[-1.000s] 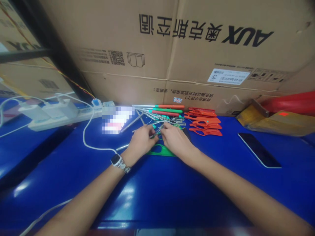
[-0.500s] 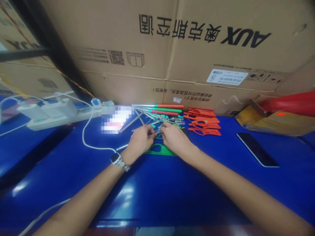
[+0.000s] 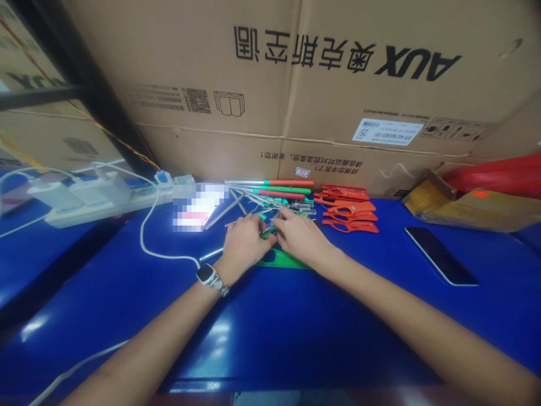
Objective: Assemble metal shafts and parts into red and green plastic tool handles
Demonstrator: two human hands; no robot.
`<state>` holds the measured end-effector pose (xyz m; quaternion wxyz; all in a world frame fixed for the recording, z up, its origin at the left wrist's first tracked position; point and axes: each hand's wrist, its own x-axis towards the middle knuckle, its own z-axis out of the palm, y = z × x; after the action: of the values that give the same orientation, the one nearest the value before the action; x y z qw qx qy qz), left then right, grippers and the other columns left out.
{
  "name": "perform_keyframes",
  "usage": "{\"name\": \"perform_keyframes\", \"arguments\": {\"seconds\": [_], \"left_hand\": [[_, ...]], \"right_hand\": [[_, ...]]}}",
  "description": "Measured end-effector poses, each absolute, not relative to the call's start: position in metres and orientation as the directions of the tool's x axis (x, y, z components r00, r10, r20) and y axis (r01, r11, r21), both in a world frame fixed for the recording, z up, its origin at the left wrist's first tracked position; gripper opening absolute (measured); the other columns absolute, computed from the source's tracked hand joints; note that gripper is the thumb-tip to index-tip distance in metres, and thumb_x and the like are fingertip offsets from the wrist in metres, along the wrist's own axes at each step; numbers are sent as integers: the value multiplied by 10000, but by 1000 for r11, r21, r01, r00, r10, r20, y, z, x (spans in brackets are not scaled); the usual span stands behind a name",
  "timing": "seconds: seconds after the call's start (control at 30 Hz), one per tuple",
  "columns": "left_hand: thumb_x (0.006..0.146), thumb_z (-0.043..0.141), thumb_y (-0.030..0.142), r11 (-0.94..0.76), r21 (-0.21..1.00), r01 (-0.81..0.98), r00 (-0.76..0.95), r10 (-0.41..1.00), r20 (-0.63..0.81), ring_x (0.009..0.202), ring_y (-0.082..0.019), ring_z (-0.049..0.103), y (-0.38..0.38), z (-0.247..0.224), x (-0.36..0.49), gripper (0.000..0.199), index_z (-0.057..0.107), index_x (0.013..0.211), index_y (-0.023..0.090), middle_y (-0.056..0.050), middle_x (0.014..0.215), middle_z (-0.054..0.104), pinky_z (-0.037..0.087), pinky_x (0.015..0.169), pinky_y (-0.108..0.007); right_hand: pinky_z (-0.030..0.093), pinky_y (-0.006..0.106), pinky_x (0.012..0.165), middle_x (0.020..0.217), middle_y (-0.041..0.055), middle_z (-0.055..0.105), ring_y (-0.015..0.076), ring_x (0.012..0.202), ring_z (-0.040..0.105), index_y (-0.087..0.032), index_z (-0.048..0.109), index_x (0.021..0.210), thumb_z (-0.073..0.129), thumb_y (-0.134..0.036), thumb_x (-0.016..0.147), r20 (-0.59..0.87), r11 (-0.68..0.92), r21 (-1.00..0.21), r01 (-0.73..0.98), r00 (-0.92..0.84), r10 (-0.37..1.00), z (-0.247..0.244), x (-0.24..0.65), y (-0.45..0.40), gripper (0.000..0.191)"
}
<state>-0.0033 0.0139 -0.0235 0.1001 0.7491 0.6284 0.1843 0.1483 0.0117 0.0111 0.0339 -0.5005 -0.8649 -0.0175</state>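
Note:
My left hand (image 3: pixel 247 243) is closed, its thumb and fingers pinched together at a small part that I cannot make out. On its wrist sit a watch and a silvery bracelet. My right hand (image 3: pixel 299 235) is closed too, its fingertips close to the left ones over the same spot. Beneath both hands lies a green plastic handle shell (image 3: pixel 288 260) with an oval opening, partly covered. A thin metal tube (image 3: pixel 210 254) sticks out to the left from under my left hand. Just beyond my fingers is a jumble of wires and small metal parts (image 3: pixel 298 207).
Behind lie long lighters with orange and green handles (image 3: pixel 291 183). Several orange shells (image 3: pixel 350 211) are stacked to the right. A dark phone (image 3: pixel 442 256) lies farther right. A white power strip (image 3: pixel 101 206) with chargers and a cable is at left. A large carton (image 3: pixel 270 124) stands behind.
My left hand has shifted slightly right, towards my right hand, and covers more of the green shell. My right hand stays almost in place. The view has shifted slightly.

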Motion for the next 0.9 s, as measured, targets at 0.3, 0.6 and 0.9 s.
{"name": "perform_keyframes", "arguments": {"seconds": [0.3,0.6,0.9], "left_hand": [[837,524,313,-188,355,916,145,979,144,988,-318,623,11,-22,-3,122,576,854,204,-81,973,682,444,866,-458],[827,547,293,-185,379,907,143,980,137,951,-298,627,11,-21,-3,72,561,838,223,-45,933,691,440,841,-441],[837,547,281,-216,405,888,170,974,148,936,-287,615,13,-24,-7,71,566,851,214,-53,936,679,433,826,-436]], "right_hand": [[474,304,673,1114,132,627,217,813,672,-148,698,1034,482,-160,939,93,507,41,861,-508,856,6,150,8,236],[450,303,621,1064,118,639,209,777,676,-138,684,1020,464,-126,940,100,475,38,879,-477,873,1,146,11,235],[421,323,690,1019,133,631,218,844,630,-106,686,1041,424,-81,961,47,579,109,808,-586,809,5,149,13,274]]}}
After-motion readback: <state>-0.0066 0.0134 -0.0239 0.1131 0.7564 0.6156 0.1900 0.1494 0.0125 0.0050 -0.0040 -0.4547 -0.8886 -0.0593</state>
